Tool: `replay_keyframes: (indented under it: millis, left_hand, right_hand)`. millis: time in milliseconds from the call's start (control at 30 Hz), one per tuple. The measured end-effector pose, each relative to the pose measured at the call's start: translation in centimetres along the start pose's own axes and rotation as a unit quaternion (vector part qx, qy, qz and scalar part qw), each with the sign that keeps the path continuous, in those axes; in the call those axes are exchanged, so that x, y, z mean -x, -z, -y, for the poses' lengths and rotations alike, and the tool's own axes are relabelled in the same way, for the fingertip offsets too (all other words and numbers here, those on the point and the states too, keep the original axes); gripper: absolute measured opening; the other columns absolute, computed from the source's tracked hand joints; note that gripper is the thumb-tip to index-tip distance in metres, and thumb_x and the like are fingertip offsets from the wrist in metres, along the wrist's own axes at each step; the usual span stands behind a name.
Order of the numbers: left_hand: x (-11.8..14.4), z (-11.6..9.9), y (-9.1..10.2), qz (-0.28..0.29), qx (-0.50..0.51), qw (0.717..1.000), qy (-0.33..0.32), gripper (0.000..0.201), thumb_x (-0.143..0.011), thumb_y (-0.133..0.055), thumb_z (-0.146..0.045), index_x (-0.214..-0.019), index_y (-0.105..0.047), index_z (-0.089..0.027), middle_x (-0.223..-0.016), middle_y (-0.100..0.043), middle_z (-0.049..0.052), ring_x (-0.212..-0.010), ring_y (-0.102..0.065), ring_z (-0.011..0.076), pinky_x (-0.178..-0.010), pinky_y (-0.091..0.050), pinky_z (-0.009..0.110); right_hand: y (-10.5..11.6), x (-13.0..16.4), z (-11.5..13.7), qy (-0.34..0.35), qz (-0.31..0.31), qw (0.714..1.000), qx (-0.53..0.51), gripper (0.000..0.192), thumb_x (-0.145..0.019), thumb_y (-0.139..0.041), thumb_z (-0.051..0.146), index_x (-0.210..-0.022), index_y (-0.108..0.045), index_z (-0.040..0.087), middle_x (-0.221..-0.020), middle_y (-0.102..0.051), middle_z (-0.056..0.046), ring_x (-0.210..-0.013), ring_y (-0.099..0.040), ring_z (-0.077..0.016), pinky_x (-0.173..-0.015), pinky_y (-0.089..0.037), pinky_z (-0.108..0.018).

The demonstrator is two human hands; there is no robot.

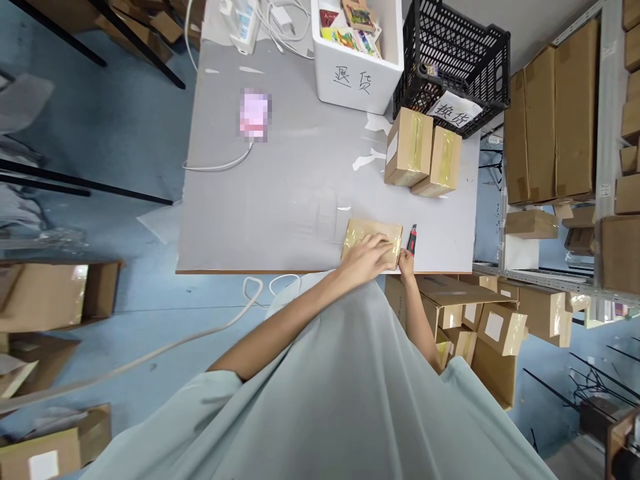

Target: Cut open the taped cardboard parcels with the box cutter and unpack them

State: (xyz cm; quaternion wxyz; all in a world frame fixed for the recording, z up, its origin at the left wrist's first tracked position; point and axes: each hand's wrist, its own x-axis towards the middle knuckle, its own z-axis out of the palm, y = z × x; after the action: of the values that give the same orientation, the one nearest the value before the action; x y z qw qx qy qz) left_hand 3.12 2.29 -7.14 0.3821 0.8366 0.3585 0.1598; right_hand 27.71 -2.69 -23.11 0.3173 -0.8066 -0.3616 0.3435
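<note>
A wide grey worktable (300,187) fills the middle of the room, with stacks of brown cartons on metal shelving (555,113) to its right. At the table's far edge stand a black plastic lattice crate (453,53) with a handwritten paper label and a white foam box (357,73) marked in black characters, holding colourful packets. Just in front of the crate, two tape-wrapped cardboard boxes (423,157) stand touching each other. At the near edge lies a small flat cardboard parcel covered in clear tape (371,235). The person's left hand (367,257) lies spread flat on top of it, pressing down. The right hand (405,261) sits at the parcel's right corner, fingers curled against it; whether it grips anything I cannot tell. Just beside it lies a red and black utility knife (413,239).
</note>
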Motion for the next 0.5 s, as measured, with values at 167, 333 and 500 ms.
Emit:
replay_keyframes:
  millis: [167,333,500]
  left_hand:
    - [2.6,5.3,1.3,-0.074,0.076,0.994,0.027,0.075,-0.102,-0.082,-0.043,-0.171,-0.060,-0.027,-0.182,-0.051,0.012,-0.165,-0.051,0.0365,-0.138,-0.044,0.056]
    - [4.2,11.5,1.2,-0.240,0.160,0.944,0.163,0.070,-0.107,-0.072,-0.052,-0.168,-0.063,-0.019,-0.177,-0.059,0.017,-0.165,-0.055,0.0360,-0.136,-0.047,0.053]
    - [3.3,17.3,1.8,-0.293,0.277,0.856,0.324,0.058,-0.107,-0.066,-0.043,-0.155,-0.072,-0.011,-0.160,-0.073,0.019,-0.139,-0.075,0.0319,-0.119,-0.060,0.043]
  right_hand:
    - [0.0,0.5,1.2,-0.027,-0.029,0.998,-0.052,0.054,-0.099,-0.062,0.061,-0.126,-0.075,0.016,-0.121,-0.085,-0.019,-0.119,-0.079,-0.0310,-0.108,-0.065,-0.048]
    - [-0.7,0.6,4.5,0.044,0.070,0.981,-0.176,0.087,-0.092,-0.083,0.069,-0.161,-0.065,0.018,-0.171,-0.064,-0.021,-0.155,-0.066,-0.0327,-0.132,-0.053,-0.048]
    - [-4.9,-2.2,9.1,0.115,0.158,0.966,-0.167,0.095,-0.093,-0.087,0.064,-0.170,-0.057,0.018,-0.174,-0.062,-0.018,-0.158,-0.063,-0.0315,-0.136,-0.049,-0.048]
